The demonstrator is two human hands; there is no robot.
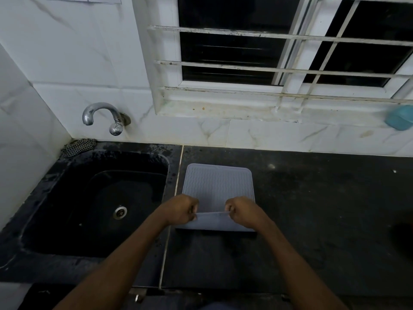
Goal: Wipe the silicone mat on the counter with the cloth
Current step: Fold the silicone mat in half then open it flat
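A black sink [134, 186] fills the left, with a chrome tap [100, 113] on the wall above it. A checked cloth [78, 147] lies bunched at the sink's back left corner, well apart from both hands. Just right of the sink, the grey silicone mat [218, 182] lies on the dark counter [312, 209]. The left hand [181, 211] and right hand [242, 211], fingers curled, pinch its near edge, which is lifted and turned back. On the sill, a blue object [400, 118] is cut off by the frame.
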